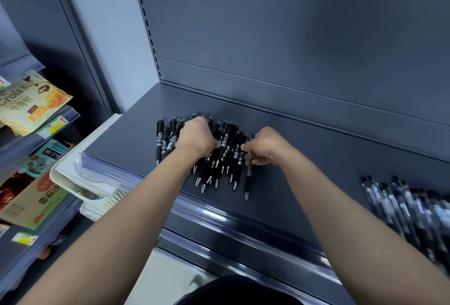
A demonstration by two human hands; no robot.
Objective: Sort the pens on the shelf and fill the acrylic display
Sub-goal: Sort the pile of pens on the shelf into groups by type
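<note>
The light is soft, cool and not very bright, and the grey back wall (267,24) has a big faint dark patch on its right side, while the black pens (229,139) drop only small shadows on the shelf (121,139). The shiny strip (219,209) along the shelf front shows white glare. Straight lines bend near the edges, and the clear pens (409,207) on the right and the snack packs (29,100) on the left look smeared and fuzzy, but the middle is sharp.
</note>
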